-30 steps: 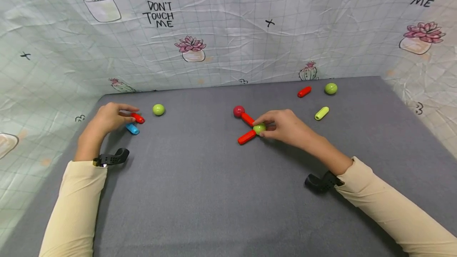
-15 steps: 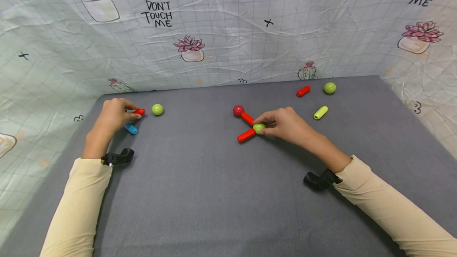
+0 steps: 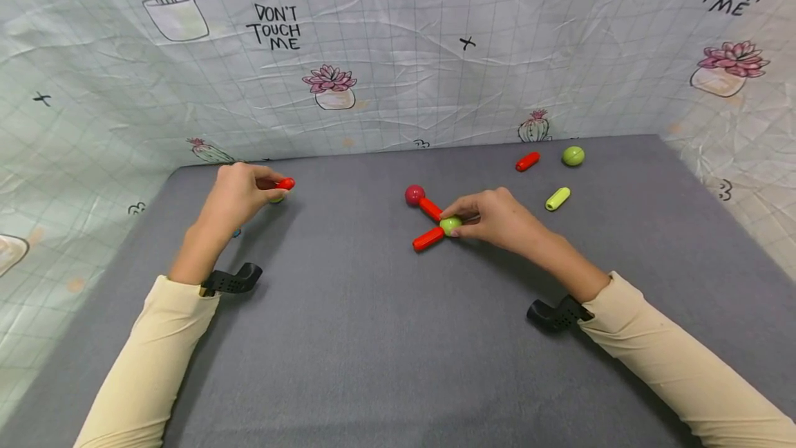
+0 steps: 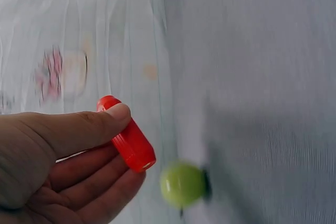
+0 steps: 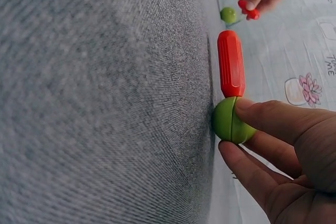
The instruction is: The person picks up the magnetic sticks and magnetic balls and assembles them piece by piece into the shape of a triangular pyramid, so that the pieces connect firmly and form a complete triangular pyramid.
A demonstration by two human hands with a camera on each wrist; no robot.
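My left hand pinches a short red rod between thumb and fingers, raised above the table. Below it a loose green ball sits on the table, mostly hidden by the hand in the head view. With thumb and fingertips my right hand grips another green ball at mid-table. Two red rods join that ball: one points toward the near left, the other leads to a red ball. A blue rod lies under my left wrist, almost wholly covered.
At the back right lie a loose red rod, a green ball and a yellow-green rod. A printed cloth hangs behind the grey table and at its sides.
My left hand has picked up the red rod from beside the blue one and carried it rightward, over the loose green ball. My right hand keeps its hold on the joined piece, nearly still.
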